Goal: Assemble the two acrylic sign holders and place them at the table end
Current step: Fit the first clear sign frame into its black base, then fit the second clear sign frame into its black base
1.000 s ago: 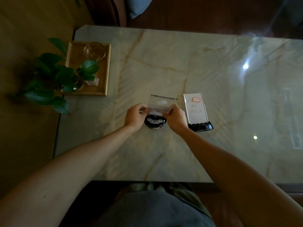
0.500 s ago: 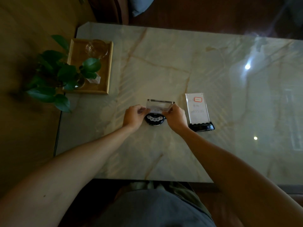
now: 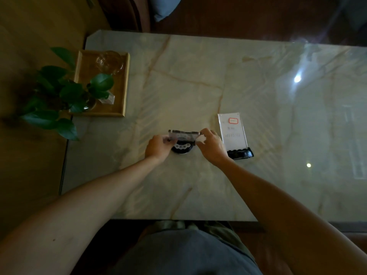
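Note:
A clear acrylic panel (image 3: 183, 134) stands nearly upright over a round black base (image 3: 182, 148) in the middle of the marble table (image 3: 198, 86). My left hand (image 3: 157, 147) pinches the panel's left edge and my right hand (image 3: 211, 146) pinches its right edge. The panel's lower edge sits at the base's slot; whether it is fully seated is hidden by my fingers. To the right, a second sign holder (image 3: 232, 130) with a white card and a red mark leans back in its rectangular black base (image 3: 240, 153).
A wooden tray (image 3: 123, 84) at the table's left end carries a glass bowl (image 3: 109, 61) and a small clear piece. A leafy green plant (image 3: 59, 96) overhangs the tray's near corner. The table's near edge runs just in front of my body.
The acrylic panel has tipped from a backward lean to nearly upright and come down onto the round base. Both hands have stayed on its edges.

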